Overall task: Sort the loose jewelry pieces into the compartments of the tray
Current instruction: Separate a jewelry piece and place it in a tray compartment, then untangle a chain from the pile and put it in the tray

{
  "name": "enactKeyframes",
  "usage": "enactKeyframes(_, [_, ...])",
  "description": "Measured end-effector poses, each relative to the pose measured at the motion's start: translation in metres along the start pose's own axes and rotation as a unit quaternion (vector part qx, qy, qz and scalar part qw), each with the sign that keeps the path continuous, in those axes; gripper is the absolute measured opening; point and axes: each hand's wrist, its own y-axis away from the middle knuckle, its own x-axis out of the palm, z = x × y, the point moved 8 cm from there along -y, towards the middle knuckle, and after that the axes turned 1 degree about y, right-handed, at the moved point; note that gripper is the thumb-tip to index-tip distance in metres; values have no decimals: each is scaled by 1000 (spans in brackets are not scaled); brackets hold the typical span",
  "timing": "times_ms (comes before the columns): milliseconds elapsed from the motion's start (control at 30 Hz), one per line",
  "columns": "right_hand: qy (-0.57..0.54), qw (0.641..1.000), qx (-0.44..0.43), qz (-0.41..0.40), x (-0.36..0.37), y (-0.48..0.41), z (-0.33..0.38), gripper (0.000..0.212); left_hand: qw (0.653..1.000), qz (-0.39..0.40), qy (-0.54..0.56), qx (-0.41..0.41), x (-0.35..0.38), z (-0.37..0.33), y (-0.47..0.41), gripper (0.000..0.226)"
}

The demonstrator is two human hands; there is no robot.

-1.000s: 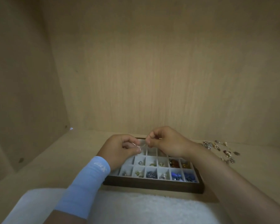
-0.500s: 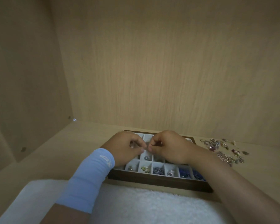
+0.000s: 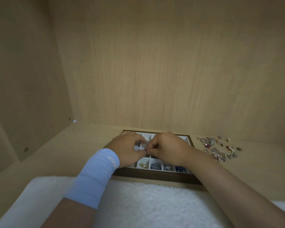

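**Both hands meet fingertip to fingertip over the tray's middle**

Head view. Tray (image 3: 155, 176) sits on the wooden shelf floor (image 3: 69, 155) inside a cabinet. Its long axis runs left-right and its dark long front wall faces the person. The right end lies slightly farther down the frame than the left. The inside is a white-lined grid of small compartments.

The front row shows a gold piece (image 3: 142, 165), then to its right a dark beaded piece (image 3: 155, 166), a silvery piece (image 3: 166, 168) and a blue piece (image 3: 179, 169), one per compartment. The back-row compartments that show between and beside the hands look bare. The middle rows are mostly hidden under the hands.

Left hand (image 3: 127, 149) and right hand (image 3: 169, 148) are both over the tray's centre with fingers curled. Thumb and index tips are brought together where the two hands touch, above a middle-row compartment. Any piece pinched there is too small to see, so I cannot tell whether either hand holds something.

Loose jewelry pile (image 3: 218, 149) lies on the shelf floor just right of the tray's back right corner, beyond the right forearm and apart from both hands. It is a mix of silver, gold and red bits.

The left forearm wears a light blue sleeve (image 3: 94, 176) with a white logo (image 3: 111, 159) at the cuff, not readable. No other writing is legible.

A white fluffy mat (image 3: 146, 206) lies in front of the tray, under the forearms. A round metal fitting (image 3: 25, 149) sits on the left side wall.
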Motion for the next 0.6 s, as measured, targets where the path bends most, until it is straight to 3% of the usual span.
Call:
enactKeyframes(300, [-43,990,105,-84,-61,51,-67,12,994,-49,66,69,12,-53,4,30])
enactKeyframes(467, [55,963,214,-155,-93,84,-137,15,995,-36,60,77,31,-92,-12,29])
enactKeyframes(600, [82,955,246,-145,-95,96,-167,22,995,-20,44,86,46,-120,-33,25])
